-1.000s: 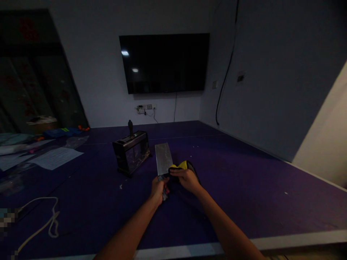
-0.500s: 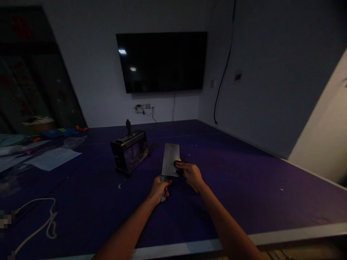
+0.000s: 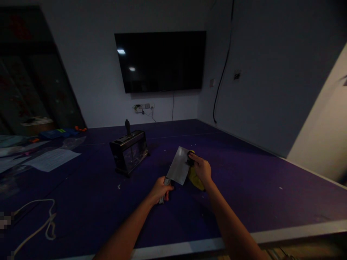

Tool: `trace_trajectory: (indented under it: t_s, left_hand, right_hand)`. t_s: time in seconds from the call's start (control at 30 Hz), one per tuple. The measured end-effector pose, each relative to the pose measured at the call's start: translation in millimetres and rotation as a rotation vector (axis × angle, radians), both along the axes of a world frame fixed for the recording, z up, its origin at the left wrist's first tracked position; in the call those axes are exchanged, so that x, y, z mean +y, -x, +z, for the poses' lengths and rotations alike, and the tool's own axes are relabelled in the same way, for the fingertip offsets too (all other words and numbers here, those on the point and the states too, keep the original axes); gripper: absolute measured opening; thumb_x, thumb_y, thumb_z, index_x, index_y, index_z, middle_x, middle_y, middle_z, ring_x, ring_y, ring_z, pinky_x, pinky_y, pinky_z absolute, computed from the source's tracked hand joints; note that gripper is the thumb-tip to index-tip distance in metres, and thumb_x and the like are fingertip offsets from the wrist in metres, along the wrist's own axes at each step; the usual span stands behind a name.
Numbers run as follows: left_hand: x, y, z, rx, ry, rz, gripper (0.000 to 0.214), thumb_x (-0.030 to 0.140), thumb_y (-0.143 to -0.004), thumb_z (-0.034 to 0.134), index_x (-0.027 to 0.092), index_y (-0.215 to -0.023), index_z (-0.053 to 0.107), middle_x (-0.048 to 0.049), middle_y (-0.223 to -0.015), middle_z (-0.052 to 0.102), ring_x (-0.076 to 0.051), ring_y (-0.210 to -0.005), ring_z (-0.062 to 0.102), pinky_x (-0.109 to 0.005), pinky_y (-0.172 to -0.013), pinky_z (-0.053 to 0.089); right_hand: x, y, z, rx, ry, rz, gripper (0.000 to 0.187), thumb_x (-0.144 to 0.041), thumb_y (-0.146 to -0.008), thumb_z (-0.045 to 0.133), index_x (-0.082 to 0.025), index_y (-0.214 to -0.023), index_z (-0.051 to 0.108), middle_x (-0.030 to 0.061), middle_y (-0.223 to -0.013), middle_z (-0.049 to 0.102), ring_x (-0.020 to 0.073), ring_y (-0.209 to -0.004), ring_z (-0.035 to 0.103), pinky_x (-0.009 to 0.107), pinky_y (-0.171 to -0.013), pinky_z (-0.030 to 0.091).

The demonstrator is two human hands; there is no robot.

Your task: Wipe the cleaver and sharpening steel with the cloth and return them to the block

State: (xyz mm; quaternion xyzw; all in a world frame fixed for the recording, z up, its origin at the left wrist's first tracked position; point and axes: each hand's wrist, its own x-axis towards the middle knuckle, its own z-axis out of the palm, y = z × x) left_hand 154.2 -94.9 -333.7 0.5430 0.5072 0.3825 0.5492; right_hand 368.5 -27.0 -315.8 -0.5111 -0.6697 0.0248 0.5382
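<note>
My left hand (image 3: 159, 190) is closed round the grey, patterned handle of a cleaver (image 3: 178, 167). Its broad metal blade points away from me, tilted to the right. On the blade's right edge, my right hand (image 3: 203, 169) pinches a yellow and black cloth (image 3: 195, 179). The black part lies against the metal near the far corner, while the yellow part hangs below the fingers. To the left of both hands stands a black knife block (image 3: 135, 153) with clear sides. One dark handle (image 3: 127, 127) sticks up out of its top.
The purple table (image 3: 244, 180) carries small white scraps. At left lie paper sheets (image 3: 52, 159), clear plastic and a blue item (image 3: 58, 133). A white cable (image 3: 51, 218) loops at the near left. A television (image 3: 162, 61) hangs on the wall behind.
The cleaver's blade has swung from nearly straight ahead to tilted right. My right hand has shifted right and slightly farther away with the cloth. My left hand has barely moved.
</note>
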Motion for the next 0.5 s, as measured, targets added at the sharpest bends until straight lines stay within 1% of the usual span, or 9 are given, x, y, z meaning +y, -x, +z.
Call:
trace_trajectory:
  t_s: [0.13,0.27,0.37,0.5]
  left_hand:
    - [0.1,-0.6,-1.7,0.025,-0.036,-0.009,0.02,0.02,-0.067,0.062,0.019,-0.073,0.043,0.0101,-0.038,0.043,-0.008,-0.026,0.042,-0.015,-0.031,0.028]
    - [0.8,-1.0,-3.5,0.031,-0.05,0.033,0.015,0.015,-0.068,0.057,0.019,-0.072,0.043,0.01,-0.036,0.042,-0.008,-0.025,0.042,-0.015,-0.029,0.028]
    - [1.0,-1.1,-3.7,0.015,-0.045,0.052,0.014,0.014,-0.068,0.056,0.019,-0.071,0.044,0.0101,-0.036,0.042,-0.008,-0.025,0.042,-0.015,-0.029,0.027]
    - [0.1,-2.2,-1.8,0.021,-0.037,0.058,0.013,0.013,-0.069,0.056,0.018,-0.072,0.045,0.0103,-0.036,0.042,-0.008,-0.024,0.041,-0.015,-0.029,0.028]
  right_hand:
    - [-0.4,-0.5,0.2,-0.023,-0.01,-0.028,0.047,-0.007,-0.074,0.041,-0.028,-0.109,0.066,-0.0024,-0.115,0.062,0.0196,-0.1,0.062,0.033,-0.087,0.049]
    - [-3.1,6.1,1.4,-0.102,-0.004,-0.018,0.049,-0.007,-0.073,0.043,-0.031,-0.108,0.065,-0.0045,-0.117,0.061,0.0195,-0.099,0.063,0.029,-0.082,0.051]
    - [-5.5,10.8,2.9,-0.154,0.011,-0.002,0.05,-0.006,-0.072,0.044,-0.032,-0.107,0.066,-0.0047,-0.117,0.061,0.0196,-0.097,0.064,0.028,-0.08,0.052]
    - [-7.7,12.1,4.3,-0.182,0.046,-0.036,0.047,-0.006,-0.073,0.044,-0.03,-0.107,0.067,-0.0034,-0.117,0.061,0.0204,-0.094,0.065,0.029,-0.08,0.052]
